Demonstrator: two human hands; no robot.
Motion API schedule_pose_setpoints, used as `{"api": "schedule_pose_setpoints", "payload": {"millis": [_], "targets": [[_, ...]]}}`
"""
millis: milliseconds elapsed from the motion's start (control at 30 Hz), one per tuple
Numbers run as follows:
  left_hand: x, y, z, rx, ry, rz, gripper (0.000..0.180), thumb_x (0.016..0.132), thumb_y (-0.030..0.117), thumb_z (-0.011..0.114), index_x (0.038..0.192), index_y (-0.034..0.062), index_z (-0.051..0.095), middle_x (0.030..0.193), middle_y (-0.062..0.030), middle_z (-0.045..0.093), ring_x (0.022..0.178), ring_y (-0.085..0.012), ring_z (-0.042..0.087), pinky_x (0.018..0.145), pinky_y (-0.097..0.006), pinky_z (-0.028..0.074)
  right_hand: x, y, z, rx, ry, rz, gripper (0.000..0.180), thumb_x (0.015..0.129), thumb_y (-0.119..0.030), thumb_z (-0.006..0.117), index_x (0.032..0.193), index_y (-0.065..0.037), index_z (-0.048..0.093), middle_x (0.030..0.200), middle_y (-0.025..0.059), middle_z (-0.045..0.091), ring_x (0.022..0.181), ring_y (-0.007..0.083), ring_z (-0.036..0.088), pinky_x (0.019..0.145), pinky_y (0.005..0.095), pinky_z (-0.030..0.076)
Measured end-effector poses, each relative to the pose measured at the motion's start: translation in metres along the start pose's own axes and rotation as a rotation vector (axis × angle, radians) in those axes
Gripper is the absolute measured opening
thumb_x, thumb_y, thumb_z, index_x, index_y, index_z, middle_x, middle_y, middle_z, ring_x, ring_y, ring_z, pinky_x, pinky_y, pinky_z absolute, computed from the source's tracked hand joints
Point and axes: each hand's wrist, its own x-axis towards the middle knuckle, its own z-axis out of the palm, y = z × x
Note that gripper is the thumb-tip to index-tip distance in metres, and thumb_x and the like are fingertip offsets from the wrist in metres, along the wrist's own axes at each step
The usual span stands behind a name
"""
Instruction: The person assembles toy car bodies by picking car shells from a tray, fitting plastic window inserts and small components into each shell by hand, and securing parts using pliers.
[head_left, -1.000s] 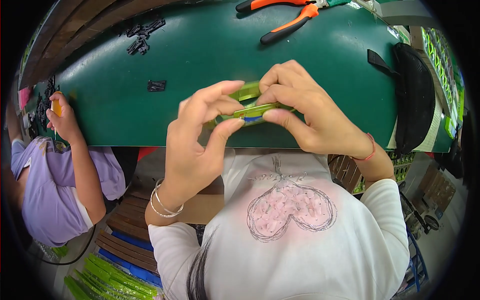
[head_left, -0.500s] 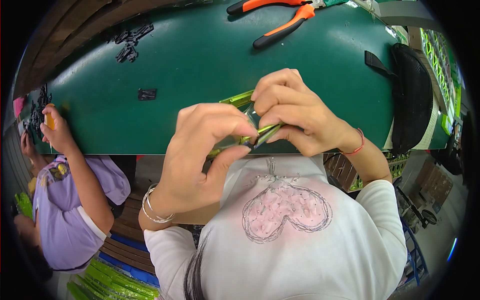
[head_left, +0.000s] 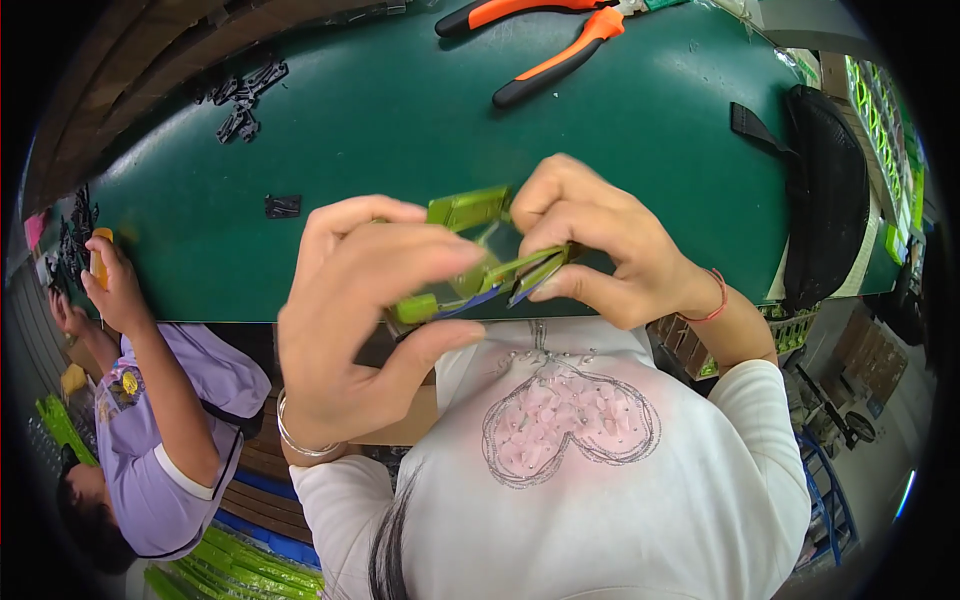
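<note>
Grips green part (head_left: 470,208) in right hand (head_left: 618,250) over near edge of table (head_left: 400,130), with thumb and fingers clamped on its right end. Curves left hand (head_left: 345,310) about its left end, with thumb apart from fingers; cannot tell contact through blur. Note, at left, co-worker's hand (head_left: 118,292) on orange handle (head_left: 100,262); farther, black piece (head_left: 283,206) mid-left, pouch (head_left: 828,200) at right; farthest, pliers (head_left: 562,66).
</note>
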Motion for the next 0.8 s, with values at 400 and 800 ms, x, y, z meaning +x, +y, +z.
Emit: {"api": "schedule_pose_setpoints", "payload": {"millis": [400, 800], "targets": [[0.007, 0.016, 0.006, -0.323, 0.075, -0.534, 0.042, 0.103, 0.015, 0.062, 0.137, -0.0084, 0.058, 0.074, -0.0022, 0.067, 0.061, -0.0032, 0.056, 0.056, -0.017, 0.042, -0.006, 0.01, 0.011, 1.399, -0.061, 0.707, 0.036, 0.107, -0.031, 0.056, 0.1, 0.004, 0.061, 0.105, 0.0087, 0.062, 0.1, 0.0182, 0.058, 0.091, 0.0313, 0.047], [0.002, 0.011, 0.004, -0.664, 0.132, -0.59, 0.032, 0.101, 0.013, 0.069, 0.127, -0.0056, 0.066, 0.089, -0.0017, 0.071, 0.072, -0.0039, 0.064, 0.061, -0.018, 0.047, -0.004, 0.005, 0.015, 1.544, 0.001, 0.689, 0.035, 0.109, -0.029, 0.052, 0.106, 0.005, 0.06, 0.104, 0.0081, 0.061, 0.093, 0.017, 0.059, 0.088, 0.0307, 0.05]]}}
